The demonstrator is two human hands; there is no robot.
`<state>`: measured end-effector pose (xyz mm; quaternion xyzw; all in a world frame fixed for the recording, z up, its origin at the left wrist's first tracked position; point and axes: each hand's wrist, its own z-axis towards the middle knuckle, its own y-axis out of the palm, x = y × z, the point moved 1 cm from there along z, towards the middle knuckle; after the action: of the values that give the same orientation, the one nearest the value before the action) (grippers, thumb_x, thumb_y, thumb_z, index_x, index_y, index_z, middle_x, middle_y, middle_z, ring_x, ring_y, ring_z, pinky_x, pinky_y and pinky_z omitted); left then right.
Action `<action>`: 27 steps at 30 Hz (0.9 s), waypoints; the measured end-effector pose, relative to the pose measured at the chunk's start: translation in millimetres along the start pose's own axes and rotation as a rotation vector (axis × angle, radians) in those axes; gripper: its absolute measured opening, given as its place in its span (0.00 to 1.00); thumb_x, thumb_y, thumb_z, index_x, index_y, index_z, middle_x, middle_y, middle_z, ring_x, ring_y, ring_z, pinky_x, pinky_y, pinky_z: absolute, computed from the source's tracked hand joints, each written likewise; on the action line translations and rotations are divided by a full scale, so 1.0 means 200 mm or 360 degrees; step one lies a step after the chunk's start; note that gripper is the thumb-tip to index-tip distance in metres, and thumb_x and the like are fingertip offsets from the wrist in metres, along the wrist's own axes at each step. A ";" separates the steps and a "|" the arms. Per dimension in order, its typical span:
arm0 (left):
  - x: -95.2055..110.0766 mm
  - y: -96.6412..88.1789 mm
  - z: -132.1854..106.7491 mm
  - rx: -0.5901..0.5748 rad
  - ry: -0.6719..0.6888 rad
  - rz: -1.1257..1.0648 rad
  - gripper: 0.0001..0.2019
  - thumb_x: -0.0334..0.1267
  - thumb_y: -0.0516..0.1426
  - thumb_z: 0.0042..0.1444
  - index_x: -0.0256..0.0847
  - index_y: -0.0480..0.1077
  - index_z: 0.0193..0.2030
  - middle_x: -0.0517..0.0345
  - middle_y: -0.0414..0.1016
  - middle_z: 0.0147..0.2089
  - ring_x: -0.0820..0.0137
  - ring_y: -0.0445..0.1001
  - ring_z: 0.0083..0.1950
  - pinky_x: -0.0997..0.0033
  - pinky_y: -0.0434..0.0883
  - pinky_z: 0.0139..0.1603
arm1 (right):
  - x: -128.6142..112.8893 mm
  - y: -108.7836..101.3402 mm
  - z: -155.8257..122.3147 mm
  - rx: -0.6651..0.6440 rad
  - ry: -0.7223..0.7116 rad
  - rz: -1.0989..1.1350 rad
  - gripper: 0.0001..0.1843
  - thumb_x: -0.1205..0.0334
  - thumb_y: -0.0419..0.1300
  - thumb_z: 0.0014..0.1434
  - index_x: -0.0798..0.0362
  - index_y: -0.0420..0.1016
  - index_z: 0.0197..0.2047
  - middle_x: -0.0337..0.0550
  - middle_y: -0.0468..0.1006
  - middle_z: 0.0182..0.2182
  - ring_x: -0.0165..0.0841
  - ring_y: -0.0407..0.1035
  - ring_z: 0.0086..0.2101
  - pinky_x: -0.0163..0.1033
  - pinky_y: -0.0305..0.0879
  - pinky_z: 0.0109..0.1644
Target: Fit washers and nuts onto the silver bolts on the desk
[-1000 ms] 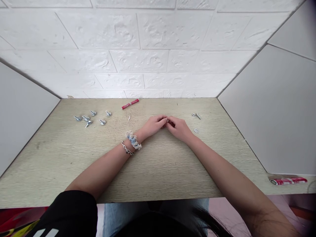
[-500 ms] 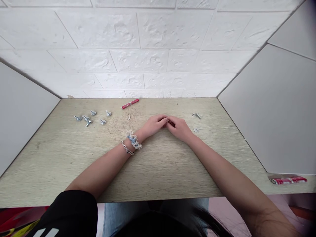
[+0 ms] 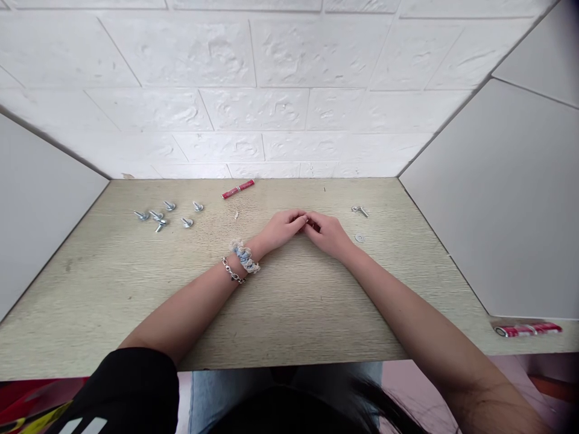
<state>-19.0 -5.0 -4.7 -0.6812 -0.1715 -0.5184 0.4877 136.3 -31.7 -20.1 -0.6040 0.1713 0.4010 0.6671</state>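
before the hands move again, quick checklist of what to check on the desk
1. Left hand and right hand meet fingertip to fingertip at mid-desk: ok.
2. What is pinched between them: cannot tell, too small and hidden.
3. Loose bolts grouped far left, apart from the hands: ok.
4. Washer lies flat just right of the right hand: ok.
5. Single bolt beyond the washer, untouched: ok.
6. Red tube by the back wall, out of the way: ok.
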 end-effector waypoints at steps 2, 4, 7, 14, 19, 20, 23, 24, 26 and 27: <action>0.00 0.00 0.00 -0.0004 0.0003 0.0006 0.17 0.41 0.48 0.63 0.35 0.75 0.46 0.50 0.79 0.49 0.64 0.75 0.49 0.63 0.70 0.54 | 0.00 0.00 0.00 -0.0003 0.0005 -0.0001 0.08 0.62 0.52 0.60 0.52 0.72 0.34 0.38 0.74 0.27 0.29 0.63 0.28 0.35 0.56 0.33; 0.01 0.00 0.00 -0.0011 0.0002 0.0015 0.17 0.42 0.48 0.63 0.36 0.75 0.45 0.51 0.79 0.49 0.65 0.75 0.49 0.63 0.70 0.54 | 0.00 0.00 0.00 -0.0007 0.0015 -0.0002 0.08 0.62 0.52 0.60 0.52 0.72 0.34 0.38 0.74 0.27 0.29 0.63 0.28 0.36 0.56 0.33; 0.01 -0.01 0.00 -0.0013 -0.0006 0.0033 0.18 0.42 0.48 0.63 0.35 0.75 0.45 0.50 0.80 0.47 0.64 0.75 0.48 0.63 0.69 0.54 | 0.00 0.00 0.00 -0.0009 0.0026 0.0005 0.08 0.62 0.52 0.60 0.51 0.72 0.35 0.38 0.74 0.28 0.29 0.63 0.28 0.36 0.57 0.34; 0.03 0.00 -0.01 -0.0007 -0.0025 0.0052 0.17 0.41 0.48 0.63 0.36 0.75 0.45 0.51 0.79 0.49 0.65 0.75 0.49 0.64 0.69 0.56 | 0.00 0.00 0.00 -0.0016 0.0016 -0.0006 0.08 0.63 0.52 0.60 0.52 0.72 0.34 0.38 0.74 0.28 0.29 0.63 0.29 0.36 0.57 0.34; 0.03 -0.01 -0.01 -0.0004 -0.0040 0.0055 0.17 0.40 0.48 0.63 0.36 0.75 0.46 0.52 0.79 0.49 0.65 0.75 0.49 0.65 0.69 0.56 | 0.00 0.00 0.00 -0.0021 0.0008 -0.0015 0.08 0.63 0.52 0.60 0.52 0.72 0.34 0.38 0.75 0.28 0.29 0.64 0.29 0.36 0.56 0.34; 0.03 -0.01 -0.01 -0.0004 -0.0036 0.0051 0.17 0.40 0.48 0.63 0.36 0.75 0.46 0.51 0.79 0.49 0.65 0.75 0.49 0.65 0.69 0.56 | 0.00 0.00 0.00 -0.0020 0.0006 -0.0015 0.08 0.63 0.52 0.60 0.52 0.72 0.34 0.39 0.75 0.28 0.29 0.64 0.29 0.36 0.56 0.34; 0.03 0.00 -0.01 -0.0002 -0.0027 0.0045 0.17 0.40 0.48 0.63 0.35 0.75 0.46 0.51 0.79 0.49 0.65 0.75 0.48 0.65 0.70 0.55 | 0.00 0.00 0.00 -0.0012 -0.0006 -0.0010 0.08 0.63 0.52 0.60 0.52 0.72 0.34 0.39 0.75 0.29 0.29 0.64 0.29 0.36 0.57 0.35; 0.03 0.00 -0.01 -0.0002 -0.0028 0.0046 0.17 0.40 0.48 0.63 0.35 0.75 0.46 0.51 0.79 0.49 0.65 0.75 0.48 0.64 0.70 0.55 | -0.01 0.00 0.00 -0.0012 -0.0007 -0.0009 0.08 0.62 0.52 0.60 0.52 0.72 0.35 0.39 0.75 0.29 0.29 0.64 0.29 0.36 0.57 0.35; 0.03 0.00 -0.01 -0.0004 -0.0034 0.0053 0.17 0.41 0.48 0.63 0.36 0.76 0.45 0.52 0.80 0.48 0.65 0.75 0.49 0.65 0.70 0.55 | -0.01 0.00 0.00 -0.0018 -0.0005 -0.0012 0.08 0.62 0.52 0.60 0.52 0.72 0.35 0.39 0.75 0.29 0.29 0.64 0.29 0.36 0.57 0.35; 0.03 0.00 -0.01 -0.0003 -0.0036 0.0055 0.17 0.41 0.48 0.63 0.36 0.76 0.45 0.52 0.80 0.48 0.65 0.75 0.49 0.65 0.69 0.55 | -0.01 0.00 0.00 -0.0022 -0.0001 -0.0014 0.08 0.62 0.52 0.60 0.52 0.72 0.35 0.39 0.75 0.29 0.29 0.64 0.29 0.36 0.57 0.35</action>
<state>-18.3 -7.4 0.1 -0.6904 -0.1648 -0.5023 0.4939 136.4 -32.3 -18.9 -0.6093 0.1657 0.3993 0.6647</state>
